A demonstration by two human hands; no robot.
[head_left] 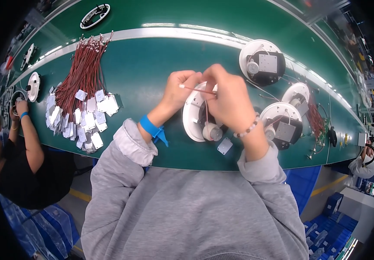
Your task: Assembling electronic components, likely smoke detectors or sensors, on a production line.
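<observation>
My left hand (pixel 181 90) and my right hand (pixel 231 99) meet fingertip to fingertip above a round white housing (pixel 191 118). Between the fingers of my right hand is a thin red-brown wire (pixel 200 90); its small white connector end passes in front of my left hand. The fingers of my left hand are pinched together, and what lies between them is hidden. The housing is tilted and partly covered by my right hand. It carries a dark inner part and a pale round motor-like piece (pixel 213 131). Beside it on the table lies a small white plate (pixel 224 146).
A large bundle of red-brown wires (pixel 81 71) with small white plates (pixel 92 117) lies at left. Several similar white housings (pixel 244 56) stand at right, near another wire bundle (pixel 314 115). A ring-shaped part (pixel 95 16) lies beyond the rail. A co-worker's arm (pixel 30 136) works at far left.
</observation>
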